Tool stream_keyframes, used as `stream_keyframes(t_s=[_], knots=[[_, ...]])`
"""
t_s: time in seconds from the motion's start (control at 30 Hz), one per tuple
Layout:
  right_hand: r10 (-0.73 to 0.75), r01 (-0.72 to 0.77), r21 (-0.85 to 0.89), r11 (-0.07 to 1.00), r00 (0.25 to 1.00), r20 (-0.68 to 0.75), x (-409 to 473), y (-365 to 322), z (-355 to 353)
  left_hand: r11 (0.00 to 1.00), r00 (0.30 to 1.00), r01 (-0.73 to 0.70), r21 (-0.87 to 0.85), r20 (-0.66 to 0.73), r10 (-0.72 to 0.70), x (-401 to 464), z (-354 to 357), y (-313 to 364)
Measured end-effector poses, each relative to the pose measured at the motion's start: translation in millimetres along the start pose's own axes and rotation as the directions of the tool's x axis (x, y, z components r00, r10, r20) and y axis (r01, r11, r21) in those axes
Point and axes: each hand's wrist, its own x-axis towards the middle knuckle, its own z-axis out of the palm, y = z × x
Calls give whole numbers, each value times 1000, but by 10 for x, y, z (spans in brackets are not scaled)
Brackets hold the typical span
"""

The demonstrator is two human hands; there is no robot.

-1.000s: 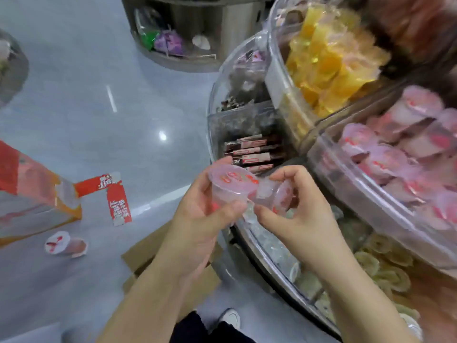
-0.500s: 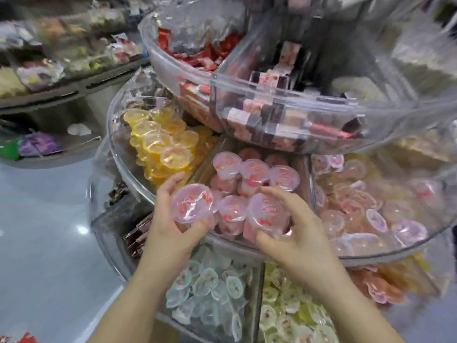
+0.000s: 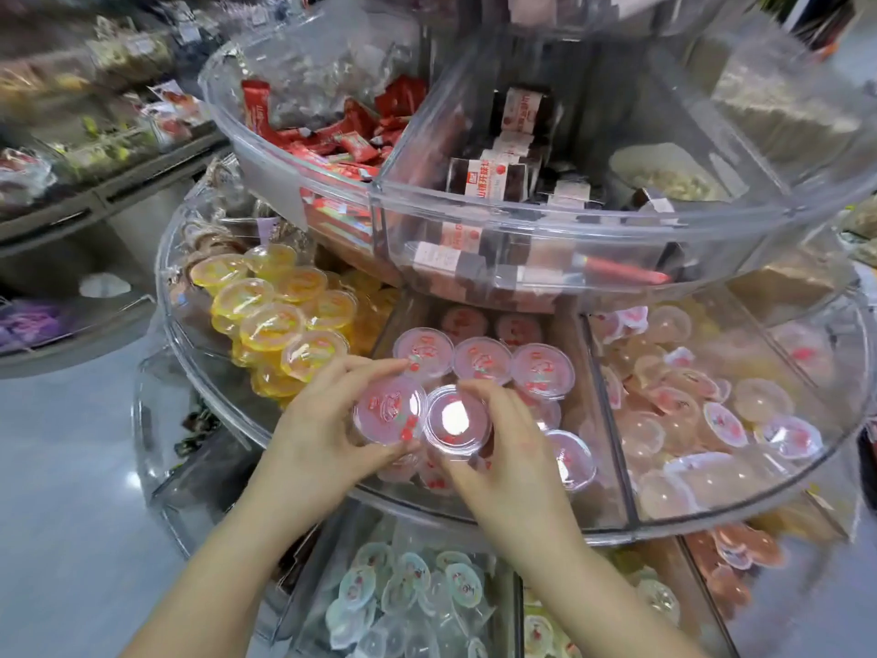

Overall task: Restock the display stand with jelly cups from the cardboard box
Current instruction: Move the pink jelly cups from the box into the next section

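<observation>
A tiered clear acrylic display stand (image 3: 474, 508) fills the view. Its middle tier has a compartment of pink jelly cups (image 3: 481, 360). My left hand (image 3: 318, 434) grips one pink jelly cup (image 3: 387, 410) by its rim, set down among the others at the front of that compartment. Right beside it, my right hand (image 3: 503, 448) holds a second pink jelly cup (image 3: 455, 417), whose lid glares white. The two cups touch. The cardboard box is out of view.
Yellow jelly cups (image 3: 275, 315) fill the compartment to the left, pale pink ones (image 3: 688, 406) the one to the right. The upper tier (image 3: 522, 216) overhangs with red and brown wrapped snacks. The bottom tier holds bluish cups (image 3: 408, 596). Grey floor (image 3: 61, 467) lies left.
The view swung up from the floor and box to the stand. Both hands carried their cups forward and lowered them into the pink compartment.
</observation>
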Motion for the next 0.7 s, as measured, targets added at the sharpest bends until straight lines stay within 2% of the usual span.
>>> stream_keyframes(t_s=[0.13,0.27,0.47,0.6,0.7], knots=[[42,-42,4,999,999,-30,-25,41,93,995,998,8,98,61,-14,9,-8,-113],[128,-124,55,991,989,-76,-69,96,157,996,995,-38,78,96,31,22,-4,-147],[202,-197,100,975,978,-46,-58,82,182,996,991,-67,61,122,59,26,-29,-166],[218,-212,135,968,975,-33,-61,70,172,982,990,-93,163,124,73,17,-18,-178],[232,-222,148,964,971,-52,-75,69,184,987,992,-82,141,105,68,15,-20,-173]])
